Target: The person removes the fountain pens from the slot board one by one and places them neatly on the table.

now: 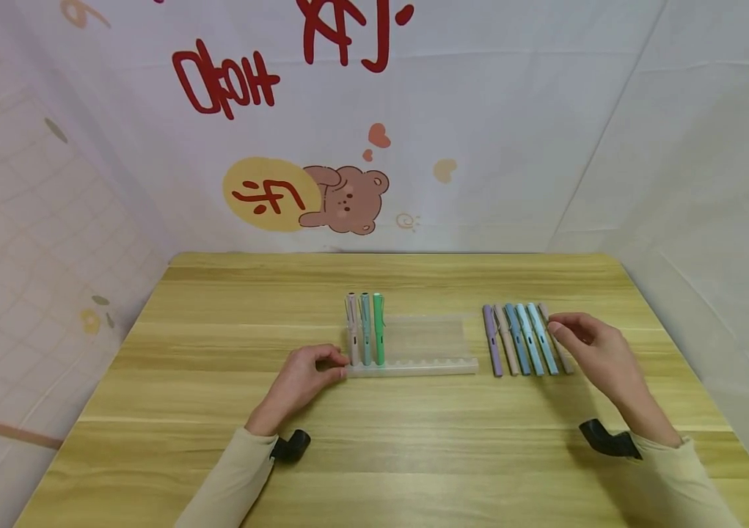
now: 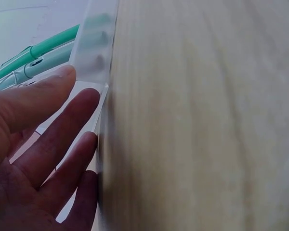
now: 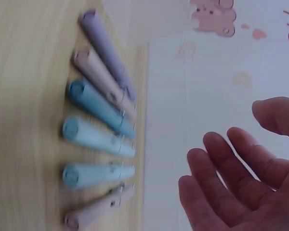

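My left hand (image 1: 301,378) is at the left end of a clear pen rack (image 1: 433,368), its thumb and fingertips right at the rack's corner. In the left wrist view the fingers (image 2: 62,132) are spread and fairly straight. Standing in the rack's left slots are a pale greyish pen (image 1: 351,331), a teal pen (image 1: 366,334) and a green pen (image 1: 379,334). My right hand (image 1: 601,359) hovers by the upper end of a greyish-pink pen (image 1: 564,356), the rightmost of a row. The right wrist view shows its fingers (image 3: 221,168) loosely extended, with nothing held.
Left of the greyish-pink pen lie a purple pen (image 1: 493,345), a beige-pink pen (image 1: 508,345), a darker blue pen (image 1: 518,341) and two light blue pens (image 1: 530,341), side by side. The wooden table (image 1: 381,455) meets a printed cloth backdrop (image 1: 480,147) behind.
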Motion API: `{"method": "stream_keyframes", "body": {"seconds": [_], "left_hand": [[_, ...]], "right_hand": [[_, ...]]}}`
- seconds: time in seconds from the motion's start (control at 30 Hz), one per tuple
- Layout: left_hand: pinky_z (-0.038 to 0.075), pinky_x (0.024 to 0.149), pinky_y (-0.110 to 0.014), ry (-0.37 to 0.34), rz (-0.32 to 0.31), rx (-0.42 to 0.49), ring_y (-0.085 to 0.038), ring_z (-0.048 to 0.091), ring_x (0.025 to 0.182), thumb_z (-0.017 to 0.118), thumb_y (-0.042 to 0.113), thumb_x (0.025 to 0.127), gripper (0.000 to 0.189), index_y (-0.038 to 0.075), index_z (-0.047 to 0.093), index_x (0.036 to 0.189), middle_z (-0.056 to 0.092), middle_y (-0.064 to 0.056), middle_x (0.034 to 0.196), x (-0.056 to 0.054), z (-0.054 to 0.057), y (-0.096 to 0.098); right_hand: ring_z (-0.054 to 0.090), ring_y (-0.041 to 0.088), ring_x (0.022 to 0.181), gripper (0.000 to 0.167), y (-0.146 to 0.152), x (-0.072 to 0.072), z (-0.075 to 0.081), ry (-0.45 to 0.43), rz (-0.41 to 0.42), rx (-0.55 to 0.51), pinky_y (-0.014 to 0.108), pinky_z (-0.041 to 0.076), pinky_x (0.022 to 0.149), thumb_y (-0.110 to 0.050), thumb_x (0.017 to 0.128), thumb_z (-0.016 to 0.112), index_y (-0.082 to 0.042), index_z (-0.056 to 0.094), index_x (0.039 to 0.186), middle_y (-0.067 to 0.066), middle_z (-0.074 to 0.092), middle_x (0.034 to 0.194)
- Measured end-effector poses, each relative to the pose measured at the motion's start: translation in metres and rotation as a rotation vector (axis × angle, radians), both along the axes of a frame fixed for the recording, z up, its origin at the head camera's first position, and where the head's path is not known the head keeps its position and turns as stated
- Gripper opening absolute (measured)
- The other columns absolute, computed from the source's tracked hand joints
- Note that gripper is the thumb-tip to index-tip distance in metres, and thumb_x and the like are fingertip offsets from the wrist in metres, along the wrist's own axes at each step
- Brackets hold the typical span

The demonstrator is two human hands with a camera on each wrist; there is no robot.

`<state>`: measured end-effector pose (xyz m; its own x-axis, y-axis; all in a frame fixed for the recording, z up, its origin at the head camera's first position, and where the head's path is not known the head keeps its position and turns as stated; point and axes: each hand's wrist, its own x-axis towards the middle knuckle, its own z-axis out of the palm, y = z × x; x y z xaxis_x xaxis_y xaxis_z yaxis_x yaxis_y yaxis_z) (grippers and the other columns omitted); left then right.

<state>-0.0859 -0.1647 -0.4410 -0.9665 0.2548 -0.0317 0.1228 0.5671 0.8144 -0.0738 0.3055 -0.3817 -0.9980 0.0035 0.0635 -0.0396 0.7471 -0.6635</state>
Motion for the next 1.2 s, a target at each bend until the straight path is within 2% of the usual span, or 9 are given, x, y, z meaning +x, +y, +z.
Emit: {"method": "stream_keyframes", "body": {"seconds": [0.07,0.13,0.43,0.63,0.8,0.93,1.03,1.2], "left_hand": [[0.050,0.102,-0.048,-0.003,0.002,-0.001,-0.022,0.066,0.112,0.081,0.007,0.089,0.013,0.017,0.079,0.096,0.074,0.001,0.110,0.000,0.000,0.000],[0.050,0.102,-0.048,0.001,0.002,-0.004,-0.022,0.066,0.112,0.081,0.007,0.089,0.013,0.017,0.079,0.096,0.074,0.001,0.110,0.000,-0.001,0.000],[0.049,0.103,-0.047,-0.009,-0.001,-0.004,-0.023,0.065,0.113,0.081,0.007,0.089,0.013,0.017,0.079,0.097,0.074,0.000,0.113,-0.001,-0.001,-0.003],[0.051,0.100,-0.048,0.019,-0.021,-0.012,-0.022,0.066,0.109,0.080,0.007,0.090,0.011,0.015,0.079,0.098,0.074,0.000,0.111,0.000,-0.002,-0.003],[0.050,0.101,-0.048,0.012,-0.015,-0.002,-0.023,0.066,0.111,0.080,0.007,0.090,0.012,0.016,0.079,0.098,0.074,0.000,0.111,0.001,-0.001,-0.002],[0.050,0.102,-0.048,0.007,-0.005,0.002,-0.024,0.065,0.113,0.081,0.007,0.090,0.012,0.016,0.079,0.097,0.074,-0.001,0.113,0.001,0.000,-0.001],[0.049,0.103,-0.048,0.004,0.002,0.004,-0.024,0.065,0.114,0.081,0.007,0.089,0.012,0.017,0.079,0.097,0.074,-0.001,0.113,0.001,0.000,-0.001],[0.049,0.103,-0.048,-0.001,0.004,0.008,-0.024,0.065,0.114,0.081,0.007,0.090,0.012,0.017,0.079,0.097,0.074,-0.001,0.113,0.000,0.000,-0.001]], "right_hand": [[0.056,-0.008,0.099,0.045,-0.008,0.001,0.001,0.011,0.016,-0.024,0.019,0.047,0.076,-0.042,0.108,0.054,-0.008,0.066,0.134,0.015,0.069,0.126],[0.057,-0.010,0.096,0.043,-0.016,0.002,0.002,0.019,0.032,-0.054,0.017,0.047,0.075,-0.041,0.108,0.055,-0.008,0.066,0.133,0.014,0.069,0.126],[0.062,-0.004,0.104,0.036,-0.053,-0.004,0.010,0.018,0.129,-0.158,0.015,0.049,0.081,-0.039,0.108,0.056,-0.013,0.069,0.129,0.008,0.069,0.128],[0.062,-0.003,0.111,0.033,-0.078,-0.008,0.013,-0.021,0.214,-0.248,0.014,0.049,0.088,-0.035,0.108,0.057,-0.011,0.069,0.129,0.007,0.069,0.130],[0.066,0.006,0.113,0.028,-0.096,-0.014,0.007,-0.016,0.284,-0.325,0.017,0.051,0.091,-0.030,0.108,0.058,-0.013,0.070,0.127,0.006,0.071,0.127],[0.067,0.015,0.115,0.026,-0.108,-0.017,0.000,-0.016,0.338,-0.349,0.022,0.052,0.092,-0.029,0.108,0.058,-0.016,0.071,0.126,0.005,0.071,0.125],[0.067,0.018,0.116,0.026,-0.117,-0.019,-0.004,-0.035,0.371,-0.361,0.024,0.052,0.093,-0.030,0.107,0.059,-0.018,0.071,0.127,0.005,0.071,0.126],[0.066,0.025,0.118,0.027,-0.132,-0.024,-0.012,-0.074,0.439,-0.405,0.027,0.053,0.094,-0.027,0.106,0.062,-0.013,0.070,0.128,0.010,0.070,0.129]]}}
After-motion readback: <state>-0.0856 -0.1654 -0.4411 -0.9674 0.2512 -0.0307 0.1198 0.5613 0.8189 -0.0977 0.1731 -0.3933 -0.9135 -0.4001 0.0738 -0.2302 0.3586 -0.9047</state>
